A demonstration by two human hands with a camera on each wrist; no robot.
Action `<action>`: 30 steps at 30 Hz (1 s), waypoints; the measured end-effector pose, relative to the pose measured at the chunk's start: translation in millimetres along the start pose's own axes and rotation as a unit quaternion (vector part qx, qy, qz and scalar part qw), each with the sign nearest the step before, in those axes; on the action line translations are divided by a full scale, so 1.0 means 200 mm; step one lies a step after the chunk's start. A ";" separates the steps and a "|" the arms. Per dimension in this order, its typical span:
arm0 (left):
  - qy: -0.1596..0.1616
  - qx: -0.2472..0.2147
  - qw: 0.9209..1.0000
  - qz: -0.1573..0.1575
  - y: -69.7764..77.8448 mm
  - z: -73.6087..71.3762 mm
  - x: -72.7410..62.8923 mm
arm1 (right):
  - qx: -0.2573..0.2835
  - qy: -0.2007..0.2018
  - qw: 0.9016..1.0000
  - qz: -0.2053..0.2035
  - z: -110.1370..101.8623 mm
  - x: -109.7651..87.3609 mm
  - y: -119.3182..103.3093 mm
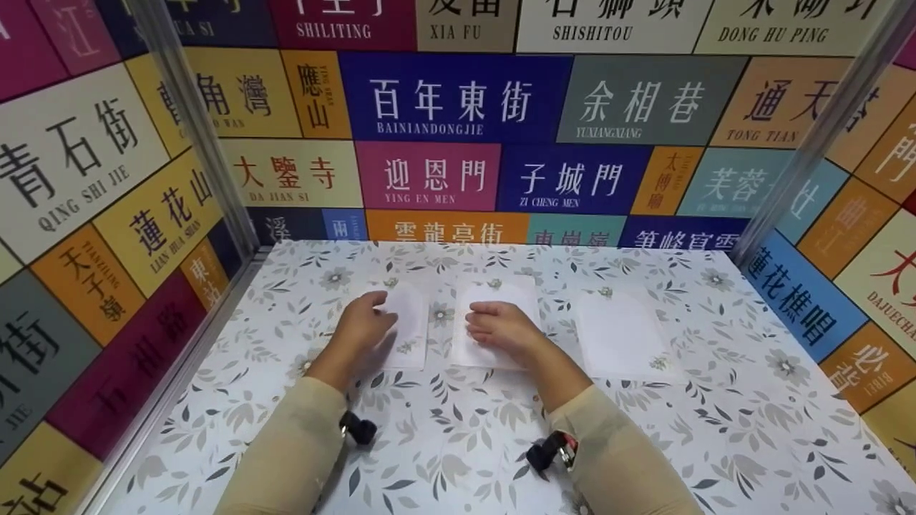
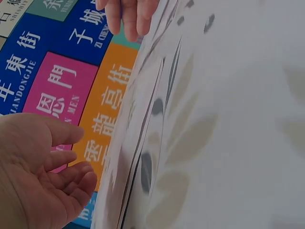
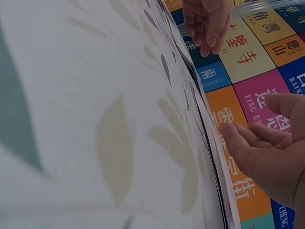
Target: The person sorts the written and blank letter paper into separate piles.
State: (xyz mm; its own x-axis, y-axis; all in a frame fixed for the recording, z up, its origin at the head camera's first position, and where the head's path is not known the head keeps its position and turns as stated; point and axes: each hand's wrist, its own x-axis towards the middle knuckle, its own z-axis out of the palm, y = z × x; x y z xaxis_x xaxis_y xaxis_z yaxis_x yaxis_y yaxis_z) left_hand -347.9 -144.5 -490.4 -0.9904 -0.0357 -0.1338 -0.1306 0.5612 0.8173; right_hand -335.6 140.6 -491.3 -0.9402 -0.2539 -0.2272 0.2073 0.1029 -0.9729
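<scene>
Three pale paper sheets with small floral corner motifs lie in a row on the table. Over the left sheet [image 1: 410, 315] hovers my left hand [image 1: 363, 325], its fingers loosely bent and holding nothing. My right hand [image 1: 501, 329] is above the middle sheet [image 1: 526, 290], also holding nothing, with relaxed fingers turned toward the left hand. The right sheet [image 1: 621, 332] lies apart from both hands. In the left wrist view the left hand [image 2: 45, 171] shows a gap between thumb and fingers. Likewise, the right hand [image 3: 271, 143] appears relaxed in its wrist view.
A white cloth with grey leaves and flowers covers the table [image 1: 444, 443]. Colourful panels with Chinese lettering [image 1: 458, 96] form walls behind and at both sides. Metal posts [image 1: 207, 121] stand at the back corners. Dark wrist-worn devices [image 1: 551, 452] sit on both sleeves.
</scene>
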 end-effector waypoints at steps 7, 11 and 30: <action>-0.010 -0.024 1.000 -0.003 0.10 0.13 0.00 | -0.002 0.027 0.999 0.021 -0.18 -0.04 0.00; -0.006 -0.003 1.000 0.028 0.12 0.20 0.01 | -0.008 0.044 0.999 0.031 -0.27 -0.06 0.00; -0.058 -0.050 0.997 -0.021 0.39 0.47 0.02 | -0.127 0.093 0.988 0.000 -0.53 -0.09 0.03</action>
State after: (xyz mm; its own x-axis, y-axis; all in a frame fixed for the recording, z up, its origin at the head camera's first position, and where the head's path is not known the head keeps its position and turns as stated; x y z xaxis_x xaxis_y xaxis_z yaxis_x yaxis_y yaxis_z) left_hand -358.4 -23.0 -480.3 -0.9730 0.0414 -0.2272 -0.1809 0.4752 0.8611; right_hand -345.8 248.1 -487.7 -0.9784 -0.0754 -0.1923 0.1550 0.3471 -0.9249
